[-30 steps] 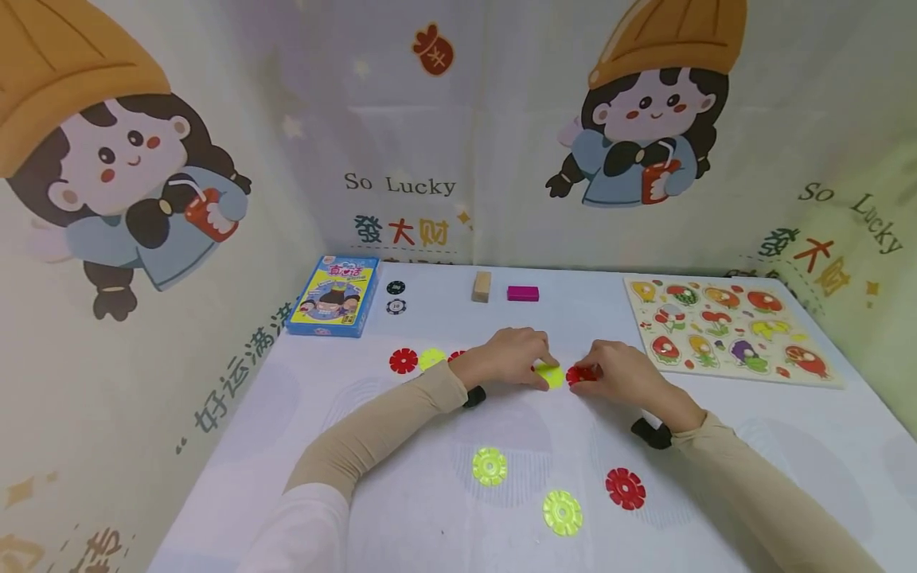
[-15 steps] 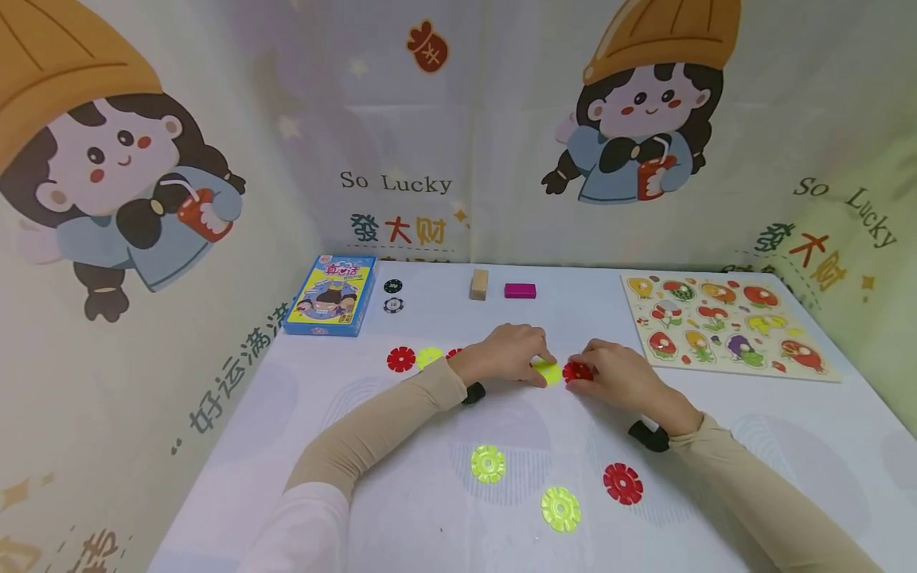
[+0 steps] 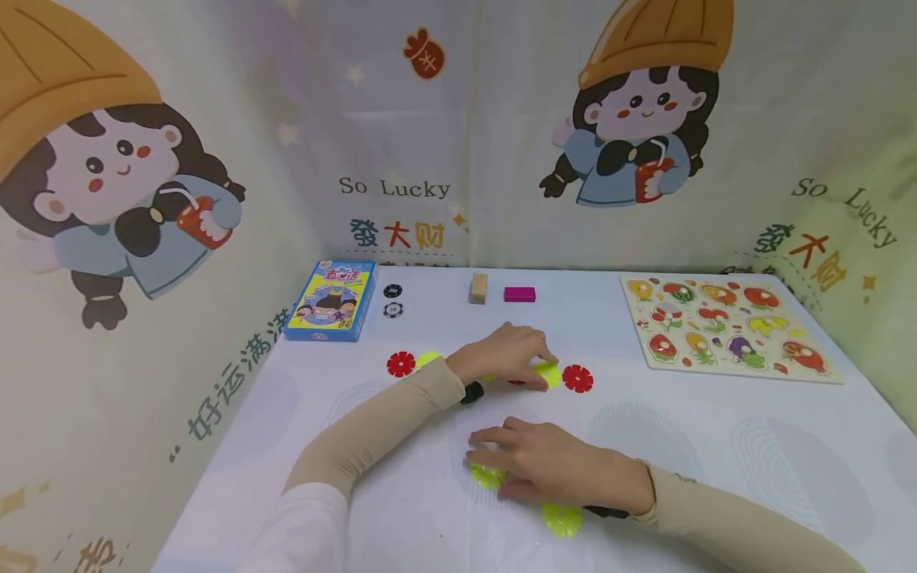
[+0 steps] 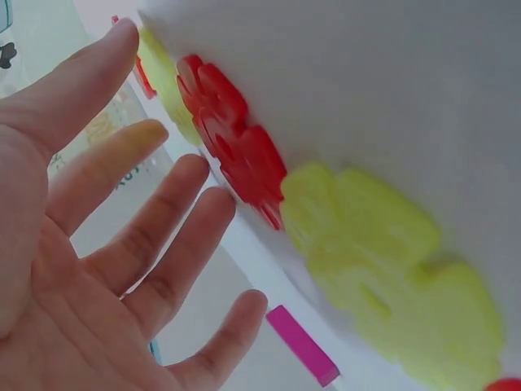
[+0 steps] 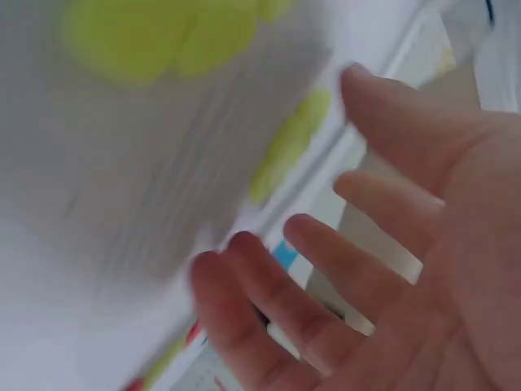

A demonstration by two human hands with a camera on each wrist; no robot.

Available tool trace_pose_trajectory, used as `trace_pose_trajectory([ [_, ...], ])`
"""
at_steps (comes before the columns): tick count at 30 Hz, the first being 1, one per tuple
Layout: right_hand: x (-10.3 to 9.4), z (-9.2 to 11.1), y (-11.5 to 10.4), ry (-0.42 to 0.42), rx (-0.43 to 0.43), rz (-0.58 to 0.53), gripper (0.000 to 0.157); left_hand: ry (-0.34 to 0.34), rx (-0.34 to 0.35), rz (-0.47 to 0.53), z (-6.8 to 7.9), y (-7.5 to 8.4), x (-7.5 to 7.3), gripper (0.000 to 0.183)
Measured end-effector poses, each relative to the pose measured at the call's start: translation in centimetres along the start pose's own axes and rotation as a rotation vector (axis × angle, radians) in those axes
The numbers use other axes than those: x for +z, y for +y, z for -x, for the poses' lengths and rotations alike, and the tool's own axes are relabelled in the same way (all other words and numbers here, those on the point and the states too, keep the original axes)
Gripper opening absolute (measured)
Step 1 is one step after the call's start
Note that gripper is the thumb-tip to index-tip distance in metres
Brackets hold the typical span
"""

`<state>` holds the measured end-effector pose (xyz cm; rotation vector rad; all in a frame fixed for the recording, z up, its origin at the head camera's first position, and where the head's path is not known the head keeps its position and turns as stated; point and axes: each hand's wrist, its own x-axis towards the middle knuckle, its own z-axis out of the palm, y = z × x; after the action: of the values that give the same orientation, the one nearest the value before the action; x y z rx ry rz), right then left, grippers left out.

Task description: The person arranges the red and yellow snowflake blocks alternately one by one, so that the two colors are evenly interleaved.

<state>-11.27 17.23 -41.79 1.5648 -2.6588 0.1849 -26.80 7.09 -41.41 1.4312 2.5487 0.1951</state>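
A row of flower-shaped plastic discs lies across the table, with a red disc at its left end and another red disc at its right end. My left hand hovers over the row, thumb and fingertips around a yellow-green disc without a visible pinch; it hides the middle discs. In the left wrist view its fingers are spread beside a red disc. My right hand reaches with loosely bent, parted fingers over a nearer yellow-green disc. Another yellow-green disc lies below the right wrist.
Toward the back stand a blue-and-yellow card box, two poker chips, the black one behind the white one, a wooden block and a magenta block. A fruit puzzle board lies back right. Printed cloth walls surround the table.
My right hand has let go of the red disc at the row's right end and moved nearer and left, over a loose yellow-green disc. The left hand stays about where it was.
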Motion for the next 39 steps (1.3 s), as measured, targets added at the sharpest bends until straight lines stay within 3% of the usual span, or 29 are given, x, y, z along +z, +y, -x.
trace_pose_trajectory([
  [4,0.8,-0.5,-0.7,-0.007,-0.038,0.086,0.042,-0.009,0.009,-0.021,-0.7,0.7,0.1,0.048],
  [13,-0.1,-0.4,-0.3,-0.09,0.031,-0.04,0.042,0.016,0.042,-0.092,-2.4,1.7,1.2,0.054],
  [19,-0.2,-0.6,0.3,-0.121,0.038,-0.073,0.038,0.036,0.039,-0.13,-2.6,2.1,1.4,0.05],
  [27,-0.5,-0.7,0.3,-0.207,0.167,-0.195,0.036,0.024,0.051,-0.153,-2.8,2.6,1.2,0.046],
  [39,-0.8,0.4,-0.5,-0.189,0.093,-0.169,0.032,0.034,0.062,-0.162,-3.1,2.7,1.4,0.046],
])
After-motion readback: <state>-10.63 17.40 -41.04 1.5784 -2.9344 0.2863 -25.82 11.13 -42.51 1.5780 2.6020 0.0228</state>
